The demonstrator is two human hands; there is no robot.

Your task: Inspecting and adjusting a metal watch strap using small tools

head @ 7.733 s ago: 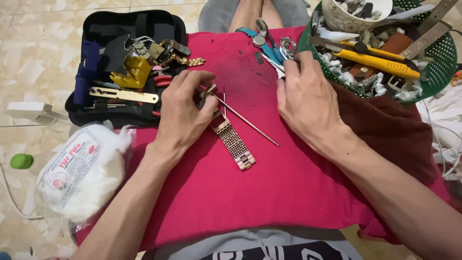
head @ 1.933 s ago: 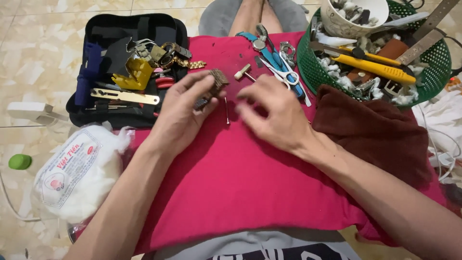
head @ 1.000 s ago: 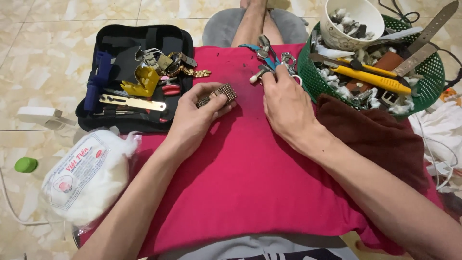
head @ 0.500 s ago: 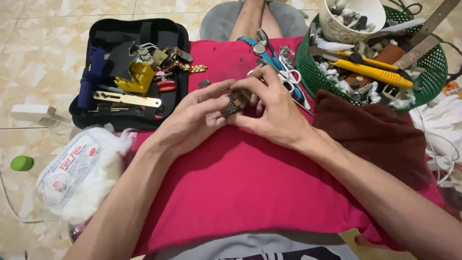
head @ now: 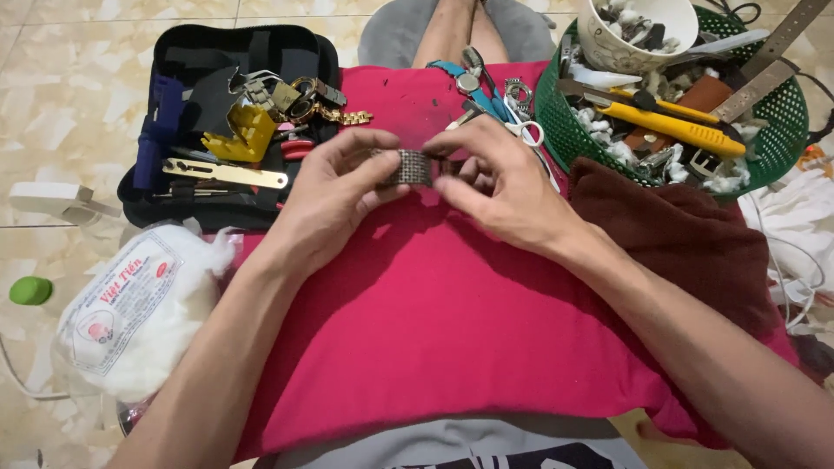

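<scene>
The left hand (head: pixel 334 195) and right hand (head: pixel 499 187) together pinched a dark metal mesh watch band (head: pixel 408 167), fingers closed on its ends. They were held above a red cushion (head: pixel 434 321), near a green plastic basket (head: pixel 782 113).

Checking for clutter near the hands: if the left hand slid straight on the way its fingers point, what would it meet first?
Probably the right hand: the left hand points right along the metal watch band both hold. Depth unclear.

Red cushion (head: pixel 452 321), black tool case (head: pixel 174 95) — yellow tool (head: pixel 248 130) inside, green basket (head: pixel 782 113), brown cloth (head: pixel 686 234), cotton bag (head: pixel 130 313)
</scene>
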